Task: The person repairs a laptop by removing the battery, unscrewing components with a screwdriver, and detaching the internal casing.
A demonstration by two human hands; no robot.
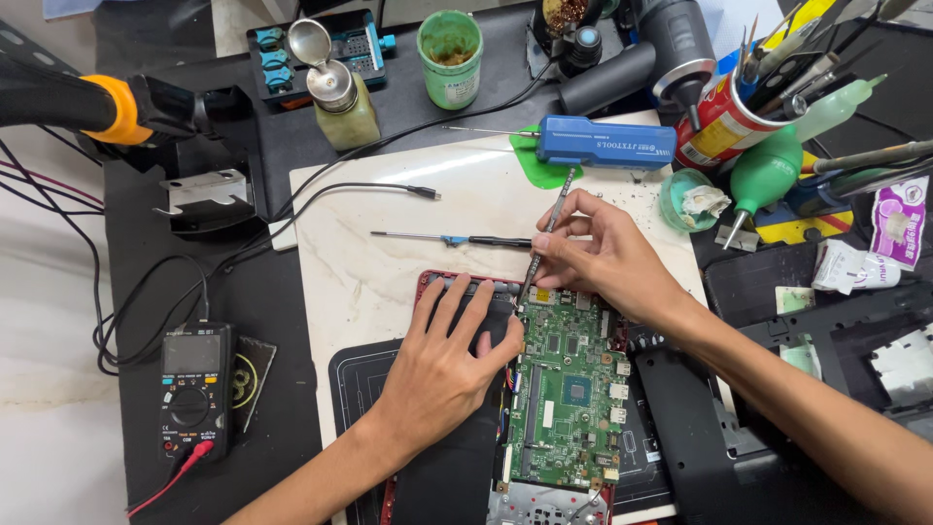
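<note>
1. The right hand (607, 255) has its grip closed on a thin metal screwdriver (542, 238), pinching the shaft between thumb and fingertips; the tool slants down with its tip at the top left corner of the green circuit board (569, 389).
2. The left hand (442, 365) lies flat with its fingers spread on the dark inside of the red laptop shell (428, 280), just left of the circuit board; its grip is open and holds nothing.
3. The circuit board sits in the laptop shell, which rests on a pale marble slab (369, 243) on the dark table (282, 408).
4. A second screwdriver (452, 238) with a blue collar lies loose on the slab above the left hand, well clear of it.
5. A blue tool case (604, 144) lies at the top edge of the slab, just above the right hand.
6. A cable end (423, 192) rests on the slab to the left of that.
7. A multimeter (194, 389) with a red lead lies on the table at the left.
8. A green cup (450, 58) and a small pump bottle (342, 102) stand at the back of the table.
9. A tin of tools (724, 122) and a green squeeze blower (763, 180) are at the right.
</note>
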